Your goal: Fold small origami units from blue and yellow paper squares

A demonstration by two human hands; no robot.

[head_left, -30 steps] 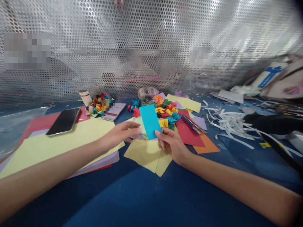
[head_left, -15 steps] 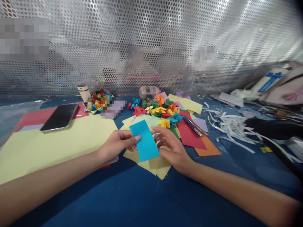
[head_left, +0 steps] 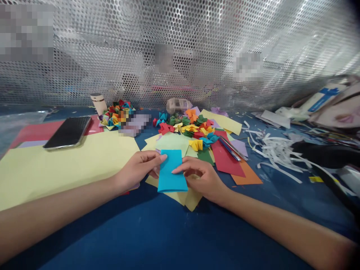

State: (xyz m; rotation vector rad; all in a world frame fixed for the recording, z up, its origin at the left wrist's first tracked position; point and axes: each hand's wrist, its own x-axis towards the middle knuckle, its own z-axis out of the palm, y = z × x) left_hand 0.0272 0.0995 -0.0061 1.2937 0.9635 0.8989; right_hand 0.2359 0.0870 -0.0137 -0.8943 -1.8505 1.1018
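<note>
Blue paper (head_left: 171, 180) is pinched in my left hand (head_left: 140, 165) above the bench (head_left: 180, 236). My right hand (head_left: 206, 180) holds its opposite edge.

Left hand (head_left: 142, 164): finger ends hidden from me behind the blue paper (head_left: 170, 180), mid-frame.
Right hand (head_left: 206, 180): some fingers hidden there too.
Pixelated patch (head_left: 135, 125), left of centre: I can't tell what it covers.
Mesh (head_left: 191, 26), upper frame: shapes behind it blurred.
Bag (head_left: 347, 103): cut by my right edge.
</note>
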